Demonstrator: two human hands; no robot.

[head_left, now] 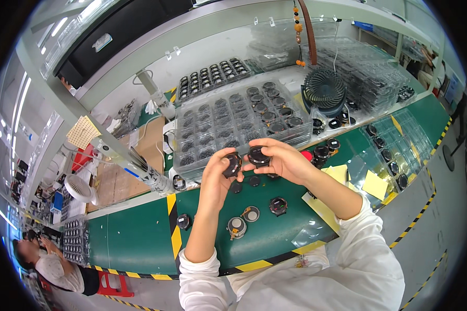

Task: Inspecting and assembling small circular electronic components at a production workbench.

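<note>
Just above the frame's centre, the left hand (219,173) pinches one round black watch body (232,165) while the right hand (281,160) grips a second round black piece (258,156) touching it. Joining them well likely means squaring both faces and keeping the fingertips on the rims, over the green bench (140,236).

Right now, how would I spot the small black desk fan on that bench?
Start at the green work mat and follow it to the stack of clear plastic trays full of round black parts. Just right of those trays stands the fan: a dark round grille, tilted up, far bigger than any round part nearby.
</note>
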